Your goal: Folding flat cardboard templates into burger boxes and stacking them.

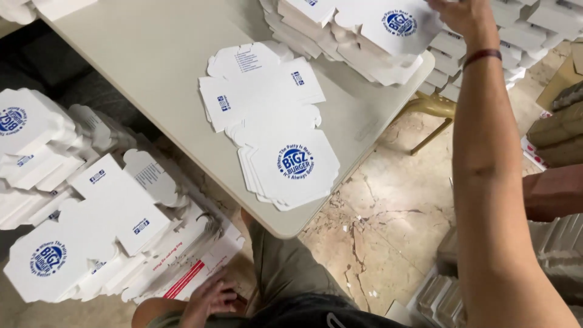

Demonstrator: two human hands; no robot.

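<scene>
Flat white box blanks (276,130) lie fanned in a loose pile on the pale worktop (152,67), printed faces up, within easy reach of the seated person. Further back a bigger heap of the same blanks (352,42) slumps across the worktop's far edge, and that is where the right hand (463,15) is: the arm stretches long across the frame, a dark band at the wrist, fingers laid on the top blank with the round blue mark (401,24). The frame edge cuts the fingers off, so I cannot tell whether they pinch the card or only press on it. Down low, the left hand (209,297) rests loosely curled near the knee, holding nothing, just beside a low pile of blanks (91,237) spilling over the floor. More white stacks (30,133) bank up on the left.
</scene>
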